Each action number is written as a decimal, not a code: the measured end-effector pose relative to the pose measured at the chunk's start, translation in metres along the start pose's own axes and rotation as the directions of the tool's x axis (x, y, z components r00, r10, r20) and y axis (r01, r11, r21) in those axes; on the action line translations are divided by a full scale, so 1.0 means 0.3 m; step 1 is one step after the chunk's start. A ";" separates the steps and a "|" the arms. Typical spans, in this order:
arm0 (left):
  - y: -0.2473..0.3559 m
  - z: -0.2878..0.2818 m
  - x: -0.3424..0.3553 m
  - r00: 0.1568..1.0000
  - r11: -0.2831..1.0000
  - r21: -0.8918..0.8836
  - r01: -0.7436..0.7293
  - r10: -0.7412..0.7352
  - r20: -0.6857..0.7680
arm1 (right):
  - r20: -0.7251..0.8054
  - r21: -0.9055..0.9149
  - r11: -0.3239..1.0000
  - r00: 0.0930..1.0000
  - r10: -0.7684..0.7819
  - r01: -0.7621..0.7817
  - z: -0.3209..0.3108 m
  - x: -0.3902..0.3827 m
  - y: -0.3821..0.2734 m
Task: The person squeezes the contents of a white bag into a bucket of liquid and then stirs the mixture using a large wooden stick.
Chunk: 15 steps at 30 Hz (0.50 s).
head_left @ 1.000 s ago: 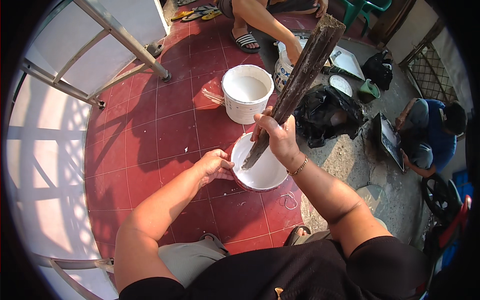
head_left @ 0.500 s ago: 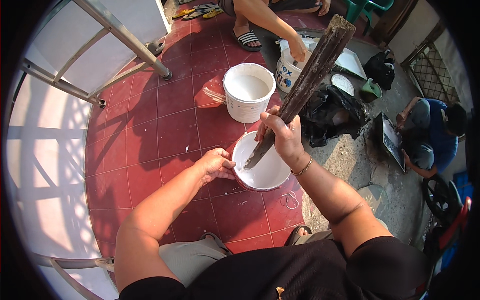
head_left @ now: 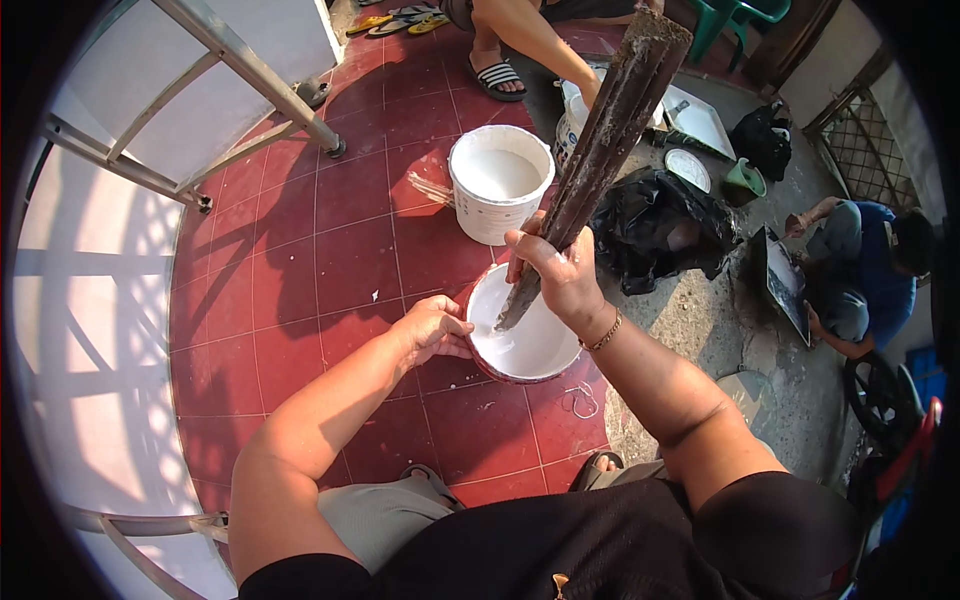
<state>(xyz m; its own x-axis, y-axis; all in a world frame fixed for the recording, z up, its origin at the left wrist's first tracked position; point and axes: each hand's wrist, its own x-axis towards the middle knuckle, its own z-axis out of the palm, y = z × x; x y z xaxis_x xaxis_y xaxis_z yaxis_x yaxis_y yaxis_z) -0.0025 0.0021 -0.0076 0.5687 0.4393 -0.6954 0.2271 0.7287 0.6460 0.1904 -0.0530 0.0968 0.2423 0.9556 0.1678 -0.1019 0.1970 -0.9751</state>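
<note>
Gripping hand: the right hand [head_left: 560, 275] is clenched around a long dark wooden stick [head_left: 600, 150], its fingers wrapped about the lower part.
Stick: it slants up toward 1 o'clock from the hand; its narrow lower tip dips into the small white bowl [head_left: 520, 345].
Steadying hand: the left hand [head_left: 432, 325] rests on the bowl's rim at 9 o'clock, fingers curled loosely against the edge, not closed on it.
Bowl: it sits on the red tiled floor [head_left: 330, 260] just in front of the knees, holding white paint.
Bucket: a white bucket [head_left: 500, 180] of white paint stands at 12 o'clock from the bowl, near but apart.
Black bag: a crumpled black plastic bag [head_left: 660, 225] lies at 2 o'clock, on the grey concrete beside the tiles.
Ladder: a metal frame [head_left: 240, 90] stands at 10 o'clock.
Other people: a seated person's leg in a striped sandal [head_left: 497, 75] shows at 12 o'clock; a person in blue [head_left: 860, 270] crouches at 3 o'clock over a dark board.
Hidden: the stick crosses in front of a second pail at 1 o'clock, covering most of it; the stick's tip is coated in paint, so its shape is unclear.
</note>
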 end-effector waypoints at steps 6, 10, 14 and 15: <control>-0.006 0.014 0.008 0.999 0.999 -0.013 -0.036 0.036 -0.010 | -0.016 -0.225 0.974 0.999 0.030 -0.033 -0.107 0.022 -0.032; -0.002 0.005 0.019 1.000 1.000 0.000 -0.011 0.011 0.011 | -0.130 -0.183 0.974 0.979 -0.156 0.131 -0.069 0.037 0.020; 0.001 0.000 0.000 1.000 1.000 -0.006 -0.010 0.011 0.015 | -0.083 -0.034 0.990 0.987 -0.139 0.137 -0.001 0.010 0.032; 0.000 0.002 -0.001 1.000 1.000 -0.009 -0.019 0.019 0.012 | -0.026 -0.030 0.998 0.998 -0.054 0.054 -0.011 0.002 0.014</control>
<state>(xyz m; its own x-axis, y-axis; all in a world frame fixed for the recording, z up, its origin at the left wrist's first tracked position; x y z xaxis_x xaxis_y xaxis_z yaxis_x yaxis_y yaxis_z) -0.0021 0.0017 -0.0073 0.5826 0.4466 -0.6790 0.2095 0.7248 0.6564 0.1932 -0.0524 0.0925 0.2727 0.9374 0.2167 -0.0599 0.2414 -0.9686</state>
